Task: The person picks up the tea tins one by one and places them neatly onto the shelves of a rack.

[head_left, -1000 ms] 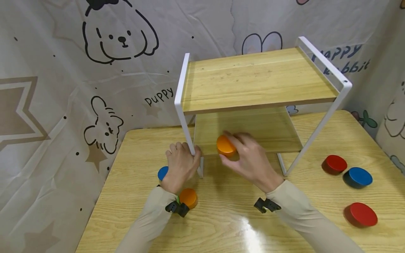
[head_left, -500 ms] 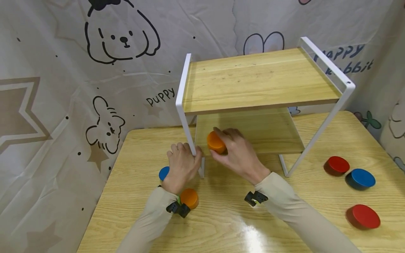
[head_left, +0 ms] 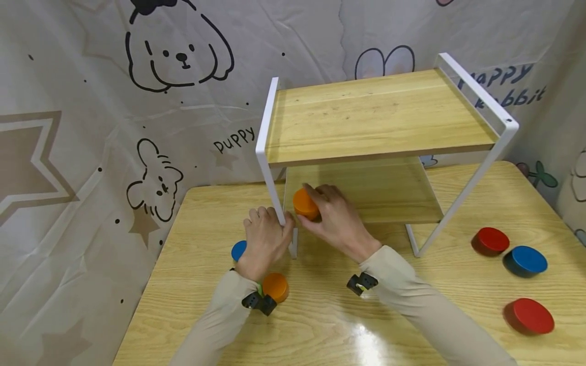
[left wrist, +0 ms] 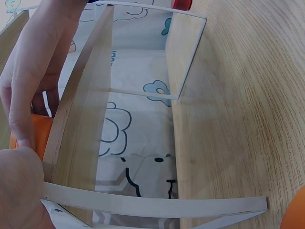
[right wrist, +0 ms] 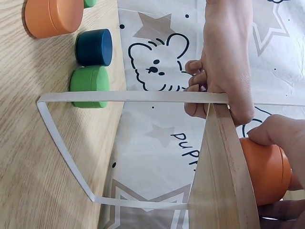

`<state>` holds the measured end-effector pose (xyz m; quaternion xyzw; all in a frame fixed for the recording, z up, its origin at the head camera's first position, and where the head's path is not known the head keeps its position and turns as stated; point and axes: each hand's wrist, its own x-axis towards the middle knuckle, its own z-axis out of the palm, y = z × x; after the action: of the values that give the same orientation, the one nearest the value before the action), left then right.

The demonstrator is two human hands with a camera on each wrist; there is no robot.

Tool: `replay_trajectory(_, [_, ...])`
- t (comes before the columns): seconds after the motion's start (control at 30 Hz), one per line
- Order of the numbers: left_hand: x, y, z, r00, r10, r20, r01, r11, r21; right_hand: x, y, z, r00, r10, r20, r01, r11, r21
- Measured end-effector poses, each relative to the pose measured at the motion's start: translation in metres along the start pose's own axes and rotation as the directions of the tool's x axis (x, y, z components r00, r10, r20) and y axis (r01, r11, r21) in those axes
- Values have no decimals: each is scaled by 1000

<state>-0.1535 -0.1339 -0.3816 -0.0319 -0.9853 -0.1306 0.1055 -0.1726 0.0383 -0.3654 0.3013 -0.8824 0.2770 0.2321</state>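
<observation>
A two-tier shelf rack (head_left: 380, 119) with wooden boards and white metal legs stands on the table. My left hand (head_left: 263, 241) grips its front left leg at the lower board (head_left: 380, 203); in the right wrist view, that hand's thumb lies over the board's edge and its fingers curl behind the leg. At the left end of the lower board, my right hand (head_left: 341, 221) holds an orange cylinder (head_left: 305, 204) between thumb and fingers. A seam like a lid's rings the cylinder (right wrist: 267, 171) in the right wrist view, where its base sits right at the board.
Left of the rack stand another orange cylinder (head_left: 275, 287), a blue one (head_left: 238, 250) and green ones (right wrist: 90, 86), partly hidden by the left arm in the head view. On the right are two red cylinders (head_left: 528, 316) (head_left: 490, 241) and a blue cylinder (head_left: 525, 261). A printed cloth (head_left: 197, 117) hangs behind.
My right hand has moved left along the lower board with the orange cylinder, nearing the left leg. The left hand has kept its grip on the rack.
</observation>
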Motion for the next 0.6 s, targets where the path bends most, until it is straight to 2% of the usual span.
replay_trajectory(0.33, [0, 0, -1, 1000, -13, 12, 13, 1000, -12, 3, -2, 3, 1000, 15, 10, -15, 1000, 10])
replay_trajectory(0.6, [0, 0, 0, 1000, -22, 7, 22, 1000, -13, 2, 0, 7, 999, 27, -19, -26, 999, 37])
